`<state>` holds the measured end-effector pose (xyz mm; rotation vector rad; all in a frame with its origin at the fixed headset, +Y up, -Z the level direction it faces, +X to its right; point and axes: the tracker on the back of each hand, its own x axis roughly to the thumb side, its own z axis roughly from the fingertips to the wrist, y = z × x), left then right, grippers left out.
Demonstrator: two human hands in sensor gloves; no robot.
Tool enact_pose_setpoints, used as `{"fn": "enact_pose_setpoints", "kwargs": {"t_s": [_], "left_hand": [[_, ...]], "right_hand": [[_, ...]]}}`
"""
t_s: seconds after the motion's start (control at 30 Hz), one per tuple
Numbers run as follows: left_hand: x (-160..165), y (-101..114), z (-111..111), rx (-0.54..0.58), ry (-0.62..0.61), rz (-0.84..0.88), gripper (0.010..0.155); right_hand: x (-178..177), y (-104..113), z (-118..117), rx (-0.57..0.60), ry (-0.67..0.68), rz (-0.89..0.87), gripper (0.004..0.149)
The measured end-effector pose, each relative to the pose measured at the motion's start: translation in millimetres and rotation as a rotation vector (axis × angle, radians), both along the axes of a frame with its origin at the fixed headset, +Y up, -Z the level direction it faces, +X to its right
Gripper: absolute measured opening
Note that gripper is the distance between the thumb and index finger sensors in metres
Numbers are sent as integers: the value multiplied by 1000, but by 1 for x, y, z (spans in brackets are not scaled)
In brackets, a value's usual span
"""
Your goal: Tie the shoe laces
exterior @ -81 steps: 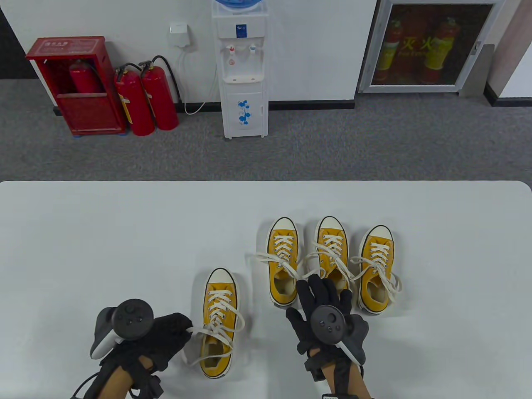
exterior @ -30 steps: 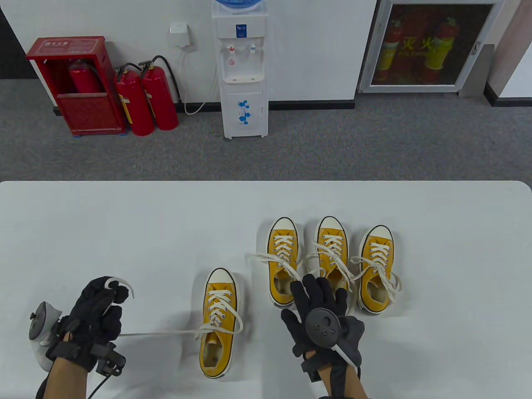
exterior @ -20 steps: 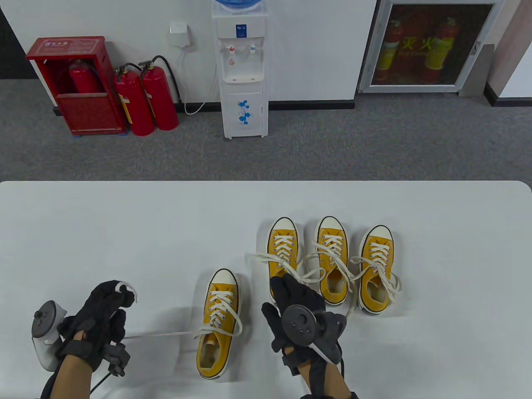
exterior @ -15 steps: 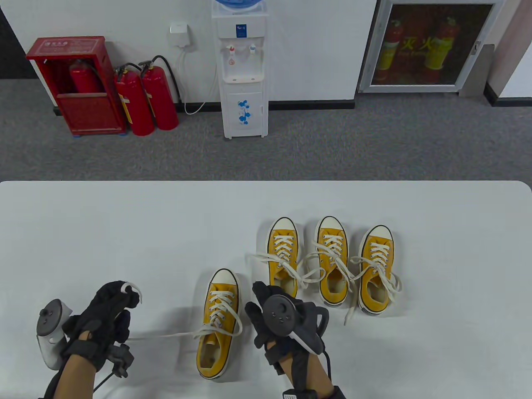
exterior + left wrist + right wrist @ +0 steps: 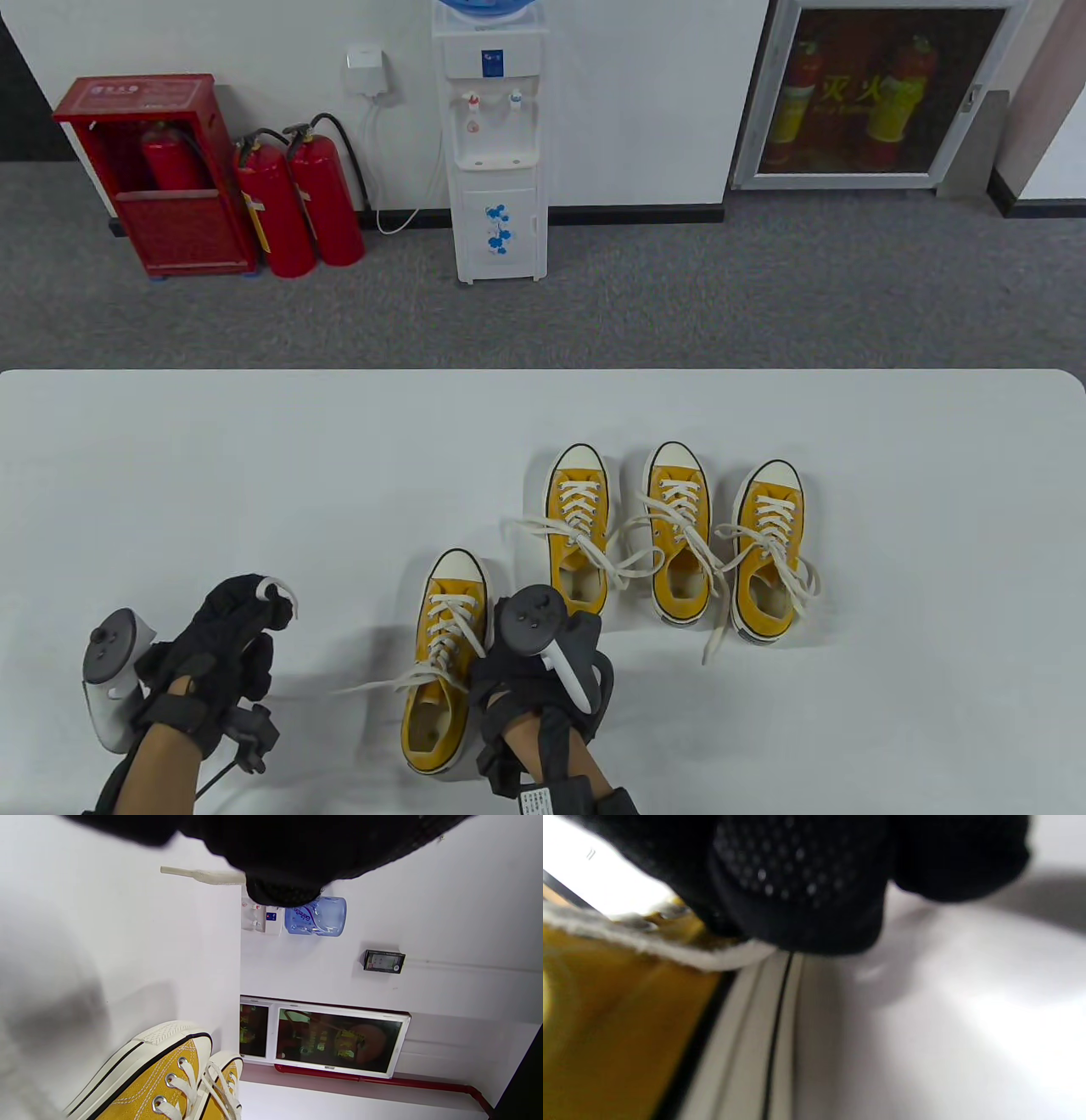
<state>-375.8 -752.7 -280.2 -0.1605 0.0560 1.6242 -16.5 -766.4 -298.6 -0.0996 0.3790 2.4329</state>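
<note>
— So where was the near shoe (image 5: 444,662) sitting?

— On the white table (image 5: 254,475), toe pointing away, at the near edge and left of the row of three other yellow shoes (image 5: 674,535), which stood side by side farther back with their laces loose.

— And the left hand (image 5: 225,654)?

— Well off to the left of that shoe, fingers curled into a fist around the end of the left lace (image 5: 373,683). The lace tip (image 5: 280,587) poked out past the knuckles at the far side of the fist. The strand ran from the eyelets toward the hand, though its last stretch near the glove was too faint to follow in the table view. In the left wrist view a pale lace end (image 5: 203,876) stuck out from under the glove.

— What about the right hand (image 5: 530,679)?

— Pressed against the right side of the near shoe, its tracker on top. The right wrist view was blurred, but the gloved fingers (image 5: 797,899) sat on a white lace strand (image 5: 670,950) right at the rubber sole. Whether they had actually pinched it, I couldn't tell.
</note>
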Motion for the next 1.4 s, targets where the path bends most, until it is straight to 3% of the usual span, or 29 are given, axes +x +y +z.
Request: {"fn": "enact_pose_setpoints", "kwargs": {"t_s": [0.2, 0.5, 0.73, 0.87, 1.13, 1.4], "left_hand": [[-1, -1, -1, 5, -1, -6, 41], [-3, 0, -1, 17, 7, -32, 41], [-4, 0, -1, 21, 22, -70, 41], [-1, 2, -1, 30, 14, -78, 41], [33, 10, 0, 95, -110, -24, 46], [81, 11, 7, 135, -260, 97, 57]], "right_hand": [[29, 29, 1, 136, -23, -105, 58], [100, 80, 26, 417, -276, -337, 48], [151, 88, 44, 524, -429, -515, 46], [166, 86, 48, 539, -418, -564, 46], [143, 92, 46, 520, -219, -622, 48], [68, 104, 36, 445, -6, -575, 45]]}}
